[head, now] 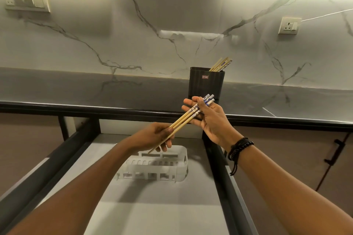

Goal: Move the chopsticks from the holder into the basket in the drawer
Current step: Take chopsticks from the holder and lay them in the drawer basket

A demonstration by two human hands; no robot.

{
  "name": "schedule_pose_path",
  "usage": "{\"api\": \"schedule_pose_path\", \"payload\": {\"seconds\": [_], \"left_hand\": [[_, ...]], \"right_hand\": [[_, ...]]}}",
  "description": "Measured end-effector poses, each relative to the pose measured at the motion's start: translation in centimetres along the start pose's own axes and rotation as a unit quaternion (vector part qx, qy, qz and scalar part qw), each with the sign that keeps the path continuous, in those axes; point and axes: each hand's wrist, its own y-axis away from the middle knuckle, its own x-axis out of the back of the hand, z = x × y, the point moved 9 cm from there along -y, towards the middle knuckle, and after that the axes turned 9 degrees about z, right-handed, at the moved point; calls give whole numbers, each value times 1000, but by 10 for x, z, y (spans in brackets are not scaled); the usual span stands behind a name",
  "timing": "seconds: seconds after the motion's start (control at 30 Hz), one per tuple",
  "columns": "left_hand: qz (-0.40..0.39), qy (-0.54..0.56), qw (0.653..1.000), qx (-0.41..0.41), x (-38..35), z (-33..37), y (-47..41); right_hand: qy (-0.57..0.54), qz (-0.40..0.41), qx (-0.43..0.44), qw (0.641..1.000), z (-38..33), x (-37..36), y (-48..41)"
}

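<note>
Above the basket point(183, 160), my left hand point(155, 137) pinches the chopsticks point(186, 119) near their tips, right hand point(209, 118) curls round the tops. Loose bundle could fan out & miss the basket.

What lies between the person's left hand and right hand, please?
In the head view, only the held chopsticks span the gap between the left hand and the right hand. Each hand grips one end.
</note>
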Motion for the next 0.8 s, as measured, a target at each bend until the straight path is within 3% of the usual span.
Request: {"api": "schedule_pose_path", "payload": {"seconds": [0.1, 0.17, 0.23, 0.3, 0.37, 0.43, 0.5, 0.6, 0.67, 0.8], "left_hand": [[95, -111, 987, -60, 10, 9, -3], [257, -223, 930, -140, 28, 32, 2], [347, -206, 891, -206, 33, 56, 14], [310, -121, 923, -194, 23, 59, 11], [207, -8, 974, -93, -3, 46, 2], [129, 153, 979, 35, -29, 27, -1], [144, 309, 935, 97, -31, 18, -3], [214, 477, 849, 71, -6, 18, -3], [241, 536, 807, 54, 10, 17, 1], [263, 579, 770, 48, 25, 15, 5]], "right_hand": [[-14, 17, 11, 1000, -1, 3, -1], [-28, 38, 26, 999, -4, 8, -2], [-61, 57, 32, 996, -7, 13, -2], [-118, 69, 22, 990, -6, 16, -3], [-172, 70, 4, 983, -3, 14, -3], [-208, 55, -13, 977, 1, 9, -2], [-224, 28, -33, 974, 5, 0, 0], [-195, -14, -62, 979, 15, -14, 4], [-171, -32, -74, 982, 21, -22, 7], [-129, -45, -71, 988, 26, -29, 12]]}}
